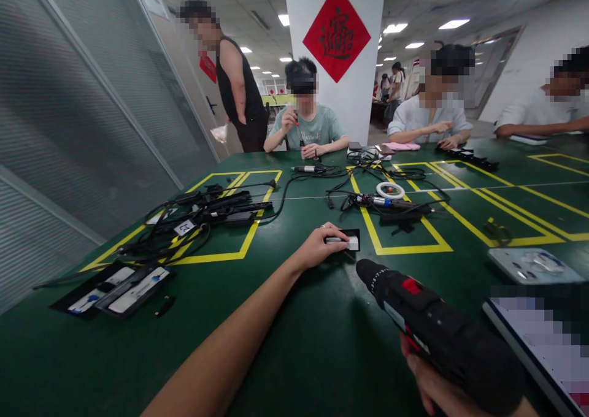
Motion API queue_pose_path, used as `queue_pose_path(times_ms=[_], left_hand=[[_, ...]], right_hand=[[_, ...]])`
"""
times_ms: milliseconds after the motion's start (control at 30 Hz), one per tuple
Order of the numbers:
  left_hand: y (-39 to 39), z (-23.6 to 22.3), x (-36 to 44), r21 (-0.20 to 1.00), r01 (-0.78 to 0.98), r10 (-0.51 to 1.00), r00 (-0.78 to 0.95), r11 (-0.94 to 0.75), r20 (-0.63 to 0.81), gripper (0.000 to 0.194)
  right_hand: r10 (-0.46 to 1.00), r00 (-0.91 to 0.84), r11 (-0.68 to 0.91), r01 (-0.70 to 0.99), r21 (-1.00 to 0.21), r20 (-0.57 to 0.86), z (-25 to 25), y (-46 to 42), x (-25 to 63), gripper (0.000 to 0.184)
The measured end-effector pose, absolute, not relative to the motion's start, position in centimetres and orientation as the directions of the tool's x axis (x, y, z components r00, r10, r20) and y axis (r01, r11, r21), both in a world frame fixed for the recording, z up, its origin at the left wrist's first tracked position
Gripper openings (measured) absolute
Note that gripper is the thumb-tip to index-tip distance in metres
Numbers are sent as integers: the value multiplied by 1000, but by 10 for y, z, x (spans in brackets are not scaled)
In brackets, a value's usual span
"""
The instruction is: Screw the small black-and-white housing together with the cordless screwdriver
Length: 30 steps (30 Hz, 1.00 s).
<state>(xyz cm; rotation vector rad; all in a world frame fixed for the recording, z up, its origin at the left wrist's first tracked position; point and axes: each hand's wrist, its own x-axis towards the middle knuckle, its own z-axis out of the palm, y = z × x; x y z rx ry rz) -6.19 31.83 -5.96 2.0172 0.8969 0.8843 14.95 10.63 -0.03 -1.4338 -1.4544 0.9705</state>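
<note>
My right hand (430, 374) is wrapped around the grip of a black and red cordless drill (427, 319). The drill's thin bit (350, 257) points at the near side of a small black rectangular piece with a white face (353, 243). Whether the bit touches that piece, I cannot tell. Fingers of my left hand (322, 245) are closed over the piece, pressing it against the green table (294, 319). They cover much of it.
Black cables and devices (221, 211) lie at the left, near flat black trays with white labels (133, 288). More cables and a white tape roll (390, 190) lie ahead. A phone (534, 265) and a notebook (529, 343) are at the right. Several people sit or stand beyond.
</note>
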Motion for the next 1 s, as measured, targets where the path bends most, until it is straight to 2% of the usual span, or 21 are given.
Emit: queue_pose_path(times_ms=[100,333,600,833,1000], left_hand=[[318,-59,-62,826,292,806,517,-481,287,25],[319,-61,-62,823,300,810,510,-482,289,26],[320,-62,-62,821,293,807,509,-489,299,25],[319,-61,-61,823,291,806,511,-488,298,26],[318,-60,-61,826,294,811,506,-482,294,25]], right_hand=[[994,24,97,274,-957,108,-11,119,153,42],[988,46,133,231,-964,147,-48,135,156,46],[980,13,188,242,-952,197,-43,128,152,67],[987,8,153,287,-946,162,-3,116,151,60],[991,13,127,298,-946,137,-1,114,143,59]])
